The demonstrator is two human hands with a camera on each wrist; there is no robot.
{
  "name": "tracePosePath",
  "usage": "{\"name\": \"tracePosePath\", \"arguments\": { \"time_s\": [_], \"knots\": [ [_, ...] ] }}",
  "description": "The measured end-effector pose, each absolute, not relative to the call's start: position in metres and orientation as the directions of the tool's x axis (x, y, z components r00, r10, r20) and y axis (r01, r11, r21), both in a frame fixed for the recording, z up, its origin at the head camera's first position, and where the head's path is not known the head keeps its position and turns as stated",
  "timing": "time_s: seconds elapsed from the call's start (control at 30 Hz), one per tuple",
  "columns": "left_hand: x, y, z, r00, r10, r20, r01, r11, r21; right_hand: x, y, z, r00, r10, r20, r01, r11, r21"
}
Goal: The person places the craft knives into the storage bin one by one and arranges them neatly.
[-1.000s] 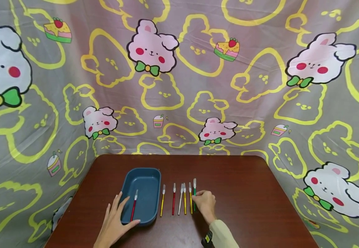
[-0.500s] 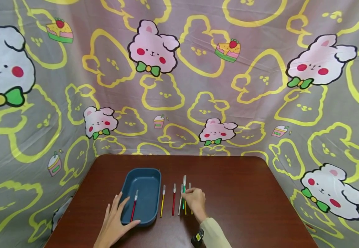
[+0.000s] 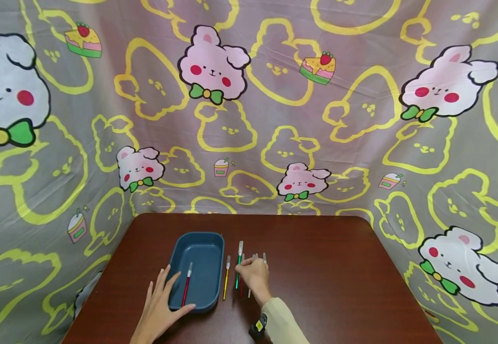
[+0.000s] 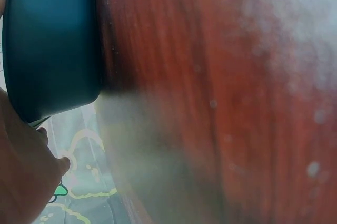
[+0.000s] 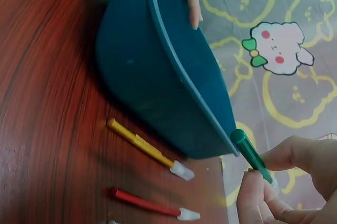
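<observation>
My right hand (image 3: 255, 277) pinches a green craft knife (image 3: 238, 281) with a clear cap, held above the row of knives. In the right wrist view its green handle (image 5: 250, 153) lies between thumb and fingers, cap partly hidden. My left hand (image 3: 158, 310) rests spread at the near left corner of a blue tray (image 3: 222, 263), fingers on its left rim and thumb at its front. Inside the tray lies a red craft knife (image 3: 186, 290). A yellow craft knife (image 3: 226, 284) lies just right of the tray. A red one (image 3: 242, 290) is partly covered by my right hand.
Further right, a silver craft knife (image 3: 249, 292) and other capped knives lie partly hidden under my right hand; one cap (image 3: 264, 258) shows past it. The brown table (image 3: 326, 277) ends at a patterned cloth (image 3: 249, 129) at the back and sides.
My right hand has carried the green craft knife leftward from the right end of the row, over the other knives, toward the tray. My left hand and the tray stay put.
</observation>
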State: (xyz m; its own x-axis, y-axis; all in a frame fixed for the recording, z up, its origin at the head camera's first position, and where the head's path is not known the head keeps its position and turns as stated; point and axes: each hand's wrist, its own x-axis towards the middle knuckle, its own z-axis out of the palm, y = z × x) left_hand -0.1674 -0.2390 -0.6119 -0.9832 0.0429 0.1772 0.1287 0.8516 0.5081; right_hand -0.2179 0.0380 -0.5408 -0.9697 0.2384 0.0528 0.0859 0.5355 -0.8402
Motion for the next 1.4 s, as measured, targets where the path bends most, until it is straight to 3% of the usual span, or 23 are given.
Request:
{"name": "tracePosePath", "arguments": {
  "time_s": [0.57,0.77,1.03,1.2,1.33,1.4],
  "knots": [
    [-0.165,-0.242,-0.614,-0.98,0.043,0.193,0.137,0.85,0.508,-0.215,-0.014,-0.541,-0.98,0.197,0.025,0.071,0.463,-0.883],
    [-0.166,-0.242,-0.613,-0.982,0.042,0.184,0.132,0.852,0.507,-0.214,-0.03,-0.542,-0.975,0.209,0.071,0.042,0.491,-0.87],
    [-0.166,-0.241,-0.615,-0.981,0.042,0.191,0.133,0.857,0.499,-0.251,-0.056,-0.62,-0.98,0.184,0.08,0.026,0.512,-0.859],
    [-0.166,-0.24,-0.616,-0.973,0.054,0.226,0.162,0.855,0.493,-0.266,-0.071,-0.647,-0.981,0.179,0.078,0.032,0.537,-0.843],
    [-0.167,-0.24,-0.615,-0.967,0.057,0.247,0.178,0.847,0.501,-0.258,-0.079,-0.635,-0.974,0.191,0.125,0.005,0.568,-0.823],
    [-0.166,-0.24,-0.614,-0.97,0.055,0.238,0.172,0.847,0.503,-0.245,-0.08,-0.612,-0.976,0.186,0.111,0.014,0.568,-0.823]
  ]
}}
